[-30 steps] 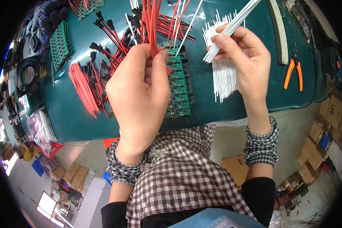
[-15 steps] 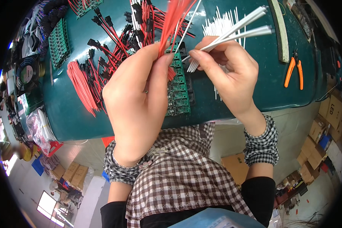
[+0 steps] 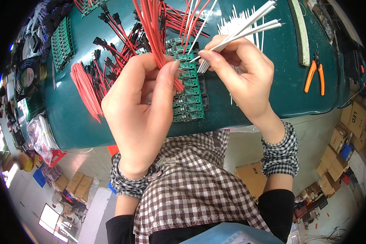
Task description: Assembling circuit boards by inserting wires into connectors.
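Observation:
My left hand is closed round a bundle of red wires, whose lower ends poke out below the thumb. Between the thumb and fingers of my right hand are several white wires, fanning up to the right. Their short lower ends hang over a green circuit board panel, which lies flat on the table below both hands. A few red and white wires stand up from the panel's far part. Part of the panel is hidden behind my left hand.
On the green table, black connectors with red and black leads spread behind my left hand. Red wires lie at the left, white wires behind my right hand. Orange-handled cutters rest at the right, below a long strip.
My left hand has moved left and slightly down with the red wires, uncovering more of the panel and the wires standing on it. My right hand has shifted slightly left with the white wires.

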The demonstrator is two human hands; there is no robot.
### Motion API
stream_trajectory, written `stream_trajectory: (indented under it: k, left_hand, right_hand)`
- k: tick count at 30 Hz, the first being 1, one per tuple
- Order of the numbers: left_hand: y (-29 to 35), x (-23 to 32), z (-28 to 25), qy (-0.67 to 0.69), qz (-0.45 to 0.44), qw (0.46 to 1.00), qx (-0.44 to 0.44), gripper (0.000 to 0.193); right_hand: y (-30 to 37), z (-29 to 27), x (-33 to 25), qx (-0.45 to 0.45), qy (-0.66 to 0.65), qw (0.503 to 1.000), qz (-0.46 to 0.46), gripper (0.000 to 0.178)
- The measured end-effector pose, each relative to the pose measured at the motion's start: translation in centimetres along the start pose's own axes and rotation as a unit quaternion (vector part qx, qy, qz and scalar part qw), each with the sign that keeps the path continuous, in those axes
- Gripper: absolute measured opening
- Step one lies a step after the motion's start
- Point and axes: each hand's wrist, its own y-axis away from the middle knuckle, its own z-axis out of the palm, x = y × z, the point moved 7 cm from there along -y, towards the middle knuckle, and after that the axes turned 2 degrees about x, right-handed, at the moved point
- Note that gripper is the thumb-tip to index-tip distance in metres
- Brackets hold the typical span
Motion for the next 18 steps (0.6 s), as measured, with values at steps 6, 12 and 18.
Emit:
stream_trajectory:
  k: [6, 12, 18]
  left_hand:
    - [0.01, 0.08, 0.2, -0.008, 0.021, 1.0, -0.004, 0.008]
    - [-0.12, 0.09, 0.69, -0.007, 0.032, 0.999, -0.006, 0.008]
    - [-0.24, 0.03, 0.71, -0.019, 0.039, 0.999, 0.003, 0.008]
  right_hand:
    - [0.15, -0.03, 0.14, 0.002, -0.004, 1.0, 0.007, 0.014]
    - [-0.08, 0.08, 0.11, -0.004, -0.007, 1.0, 0.01, 0.014]
    - [-0.12, 0.04, -0.3, -0.03, 0.028, 0.999, -0.025, 0.008]
